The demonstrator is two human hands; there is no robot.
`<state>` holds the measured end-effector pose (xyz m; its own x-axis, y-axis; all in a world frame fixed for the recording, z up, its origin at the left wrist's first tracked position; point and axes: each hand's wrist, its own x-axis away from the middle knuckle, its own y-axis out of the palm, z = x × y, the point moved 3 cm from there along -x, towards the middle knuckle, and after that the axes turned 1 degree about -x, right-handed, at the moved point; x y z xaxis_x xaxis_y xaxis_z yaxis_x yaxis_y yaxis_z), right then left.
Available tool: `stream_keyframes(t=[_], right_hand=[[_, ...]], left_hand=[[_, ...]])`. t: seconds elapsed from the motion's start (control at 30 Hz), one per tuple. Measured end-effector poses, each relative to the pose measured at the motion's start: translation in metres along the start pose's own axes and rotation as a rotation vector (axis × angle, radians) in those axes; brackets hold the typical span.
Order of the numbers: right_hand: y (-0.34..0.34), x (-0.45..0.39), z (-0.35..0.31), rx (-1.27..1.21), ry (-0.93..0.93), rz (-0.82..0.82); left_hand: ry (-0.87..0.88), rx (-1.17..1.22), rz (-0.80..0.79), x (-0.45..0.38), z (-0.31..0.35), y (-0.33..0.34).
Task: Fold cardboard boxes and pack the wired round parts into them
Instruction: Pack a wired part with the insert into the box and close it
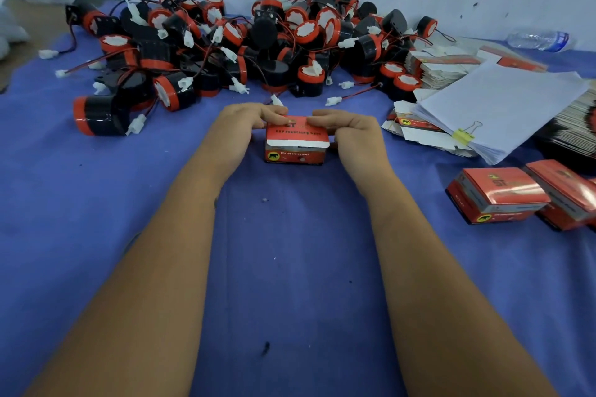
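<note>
A small red box [296, 140] stands on the blue bench [290, 267], and it is the landmark here. Far to the left of the box, and behind it too, lies a big pile of round parts [206, 45], black and red, with thin wires and white plugs all tangled up. Just left of the box is the left hand [248, 121]. Its fingers curl over the box's top edge and press the lid down. Just right of the box is the right hand [348, 130]. Its fingers do the same on the other side, so each hand's grip is closed on the box. The white flap on the front of the box is not tucked in yet. If a part is inside cannot be seen. To the right of the box sit flat unfolded boxes [419, 132], a clipped paper stack [496, 106], and nearer, closed boxes [503, 196]. The flap may bend or crease if the hands push too hard. A wire may get caught under the lid and keep it from shutting.
</note>
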<state>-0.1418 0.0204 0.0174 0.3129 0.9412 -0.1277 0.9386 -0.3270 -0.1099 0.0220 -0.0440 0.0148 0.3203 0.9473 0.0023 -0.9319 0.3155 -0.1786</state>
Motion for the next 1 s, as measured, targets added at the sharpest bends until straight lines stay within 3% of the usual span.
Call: stream_keyframes(t=[0.27, 0.43, 0.63, 0.83, 1.0], right_hand=[[-0.014, 0.001, 0.006, 0.209, -0.042, -0.279], [-0.011, 0.0, 0.006, 0.255, -0.114, -0.227], [-0.005, -0.001, 0.006, 0.334, -0.219, -0.141], [-0.004, 0.0, 0.004, 0.281, -0.185, -0.086], [-0.003, 0.0, 0.004, 0.266, -0.2, -0.123]], left_hand=[[0.252, -0.308, -0.082, 0.006, -0.008, -0.006], [0.236, -0.247, -0.243, 0.008, -0.008, -0.011], [0.263, -0.179, -0.183, 0.005, -0.009, -0.009], [0.241, -0.059, -0.194, 0.004, -0.01, -0.011], [0.222, -0.017, -0.187, 0.005, -0.008, -0.009]])
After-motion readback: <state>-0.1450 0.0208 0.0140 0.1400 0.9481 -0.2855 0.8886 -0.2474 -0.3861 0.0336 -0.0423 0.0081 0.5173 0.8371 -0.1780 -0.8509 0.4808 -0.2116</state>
